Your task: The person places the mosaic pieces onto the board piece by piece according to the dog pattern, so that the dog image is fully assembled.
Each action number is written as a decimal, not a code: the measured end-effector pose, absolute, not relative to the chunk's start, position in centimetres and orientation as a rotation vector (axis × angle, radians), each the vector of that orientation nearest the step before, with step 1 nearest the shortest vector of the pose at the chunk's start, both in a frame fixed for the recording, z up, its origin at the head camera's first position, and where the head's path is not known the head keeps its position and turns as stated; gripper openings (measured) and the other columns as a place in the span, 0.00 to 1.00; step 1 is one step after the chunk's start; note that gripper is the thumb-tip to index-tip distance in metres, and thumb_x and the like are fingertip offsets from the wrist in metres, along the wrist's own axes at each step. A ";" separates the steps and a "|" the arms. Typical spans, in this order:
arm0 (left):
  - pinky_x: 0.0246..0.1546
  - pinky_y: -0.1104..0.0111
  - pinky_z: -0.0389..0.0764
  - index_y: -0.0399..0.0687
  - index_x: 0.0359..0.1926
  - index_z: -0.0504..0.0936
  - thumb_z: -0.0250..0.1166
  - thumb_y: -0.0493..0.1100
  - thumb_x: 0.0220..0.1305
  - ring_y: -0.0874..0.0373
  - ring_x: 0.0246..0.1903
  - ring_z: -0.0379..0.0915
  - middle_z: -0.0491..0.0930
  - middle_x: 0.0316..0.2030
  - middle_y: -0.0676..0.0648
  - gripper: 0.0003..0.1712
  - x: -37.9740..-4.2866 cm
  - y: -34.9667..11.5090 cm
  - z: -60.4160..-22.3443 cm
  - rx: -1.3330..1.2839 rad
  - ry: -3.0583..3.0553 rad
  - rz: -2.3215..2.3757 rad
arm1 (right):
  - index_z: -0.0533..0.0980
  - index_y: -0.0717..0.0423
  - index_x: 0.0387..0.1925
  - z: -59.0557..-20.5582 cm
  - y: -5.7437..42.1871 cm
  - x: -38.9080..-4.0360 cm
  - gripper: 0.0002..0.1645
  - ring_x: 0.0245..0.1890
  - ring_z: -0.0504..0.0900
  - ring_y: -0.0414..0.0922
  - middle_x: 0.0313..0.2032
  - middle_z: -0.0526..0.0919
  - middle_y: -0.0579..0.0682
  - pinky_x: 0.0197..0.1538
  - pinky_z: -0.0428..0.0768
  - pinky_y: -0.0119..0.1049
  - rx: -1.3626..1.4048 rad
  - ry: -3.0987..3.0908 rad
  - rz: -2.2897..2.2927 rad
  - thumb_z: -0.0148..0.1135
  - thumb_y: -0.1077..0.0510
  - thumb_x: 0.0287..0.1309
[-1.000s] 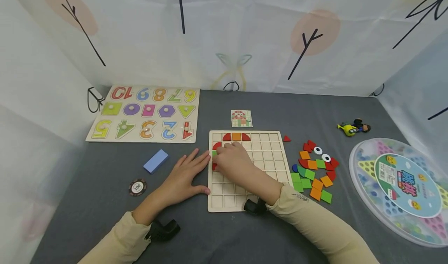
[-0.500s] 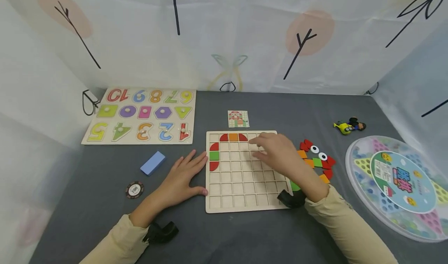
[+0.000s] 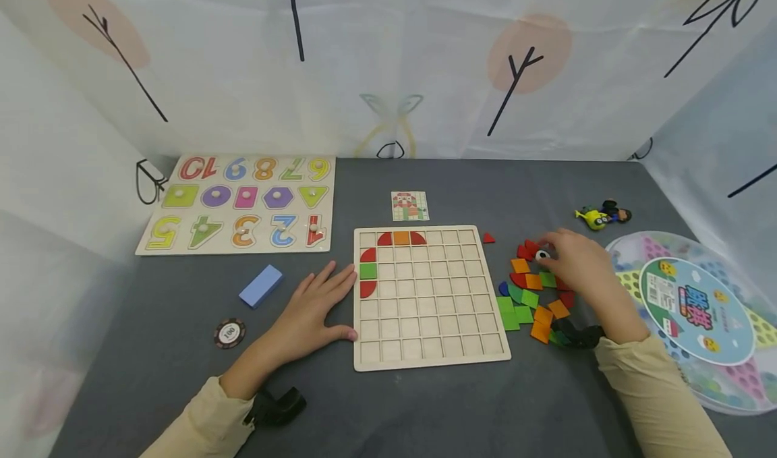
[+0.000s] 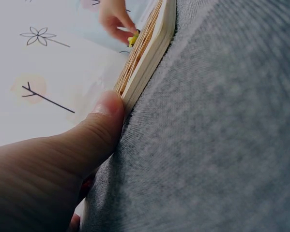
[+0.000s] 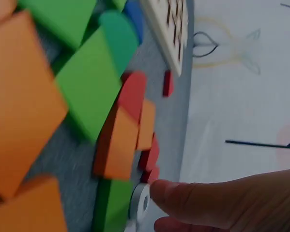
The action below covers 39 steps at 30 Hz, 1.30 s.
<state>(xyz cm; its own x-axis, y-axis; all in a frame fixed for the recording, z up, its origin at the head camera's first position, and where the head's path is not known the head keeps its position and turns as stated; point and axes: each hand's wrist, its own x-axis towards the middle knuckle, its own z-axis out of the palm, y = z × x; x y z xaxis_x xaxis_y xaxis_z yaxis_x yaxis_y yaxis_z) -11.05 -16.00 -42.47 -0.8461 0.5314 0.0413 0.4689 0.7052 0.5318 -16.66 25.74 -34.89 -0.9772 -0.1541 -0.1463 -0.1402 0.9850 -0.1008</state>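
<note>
A wooden grid board [image 3: 425, 309] lies in the middle, with red and orange pieces along its top row and a red-green-red column at its left. My left hand [image 3: 312, 309] rests flat beside it, fingers spread; in the left wrist view the thumb [image 4: 103, 116] touches the board's edge. My right hand [image 3: 579, 262] is over the loose coloured pieces at the right. Its thumb and fingers are apart around a white eye disc [image 3: 542, 255]; in the right wrist view the thumb tip [image 5: 166, 191] is right at the disc [image 5: 141, 200]. The palm hides some pieces.
A small pattern card [image 3: 409, 206] lies behind the board. A number puzzle [image 3: 243, 205], a blue block [image 3: 261, 285] and a poker chip [image 3: 229, 334] lie at left. A round game box [image 3: 698, 309] and small figures [image 3: 601, 215] are at right; a red triangle [image 3: 488, 238] lies beside the board.
My right hand has left the board's left column and moved right, across the board, to the loose pieces. The red and green column is now uncovered. My left hand stays by the board.
</note>
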 end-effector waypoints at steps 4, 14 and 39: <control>0.62 0.49 0.37 0.53 0.68 0.49 0.63 0.66 0.43 0.51 0.68 0.33 0.46 0.68 0.55 0.55 -10.9 -16.1 -42.5 0.821 2.786 0.828 | 0.76 0.63 0.44 -35.4 26.6 -16.9 0.20 0.33 0.75 0.52 0.37 0.77 0.60 0.33 0.73 0.47 -0.187 2.912 -0.142 0.63 0.55 0.50; 0.62 0.49 0.37 0.53 0.68 0.50 0.63 0.66 0.43 0.51 0.68 0.33 0.47 0.68 0.55 0.55 -11.1 -16.1 -42.5 0.826 2.793 0.824 | 0.76 0.63 0.40 -35.7 26.5 -17.4 0.17 0.24 0.72 0.47 0.29 0.77 0.55 0.26 0.72 0.41 -0.162 2.901 -0.140 0.61 0.55 0.52; 0.62 0.48 0.39 0.50 0.68 0.51 0.65 0.65 0.42 0.49 0.67 0.34 0.48 0.68 0.52 0.55 -10.9 -16.0 -42.1 0.844 2.801 0.846 | 0.78 0.52 0.41 -34.6 13.1 -18.0 0.15 0.34 0.76 0.42 0.37 0.77 0.47 0.30 0.75 0.37 -0.834 2.997 -0.352 0.64 0.58 0.48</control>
<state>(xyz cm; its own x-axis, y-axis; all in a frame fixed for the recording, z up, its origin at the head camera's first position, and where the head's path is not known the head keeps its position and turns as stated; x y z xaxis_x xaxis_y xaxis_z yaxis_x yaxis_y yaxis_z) -10.91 -15.98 -42.08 -0.8421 0.5355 0.0648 0.4818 0.6928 0.5365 -17.99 13.15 -34.60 -0.8580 -0.5112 0.0495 -0.5088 0.8328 -0.2182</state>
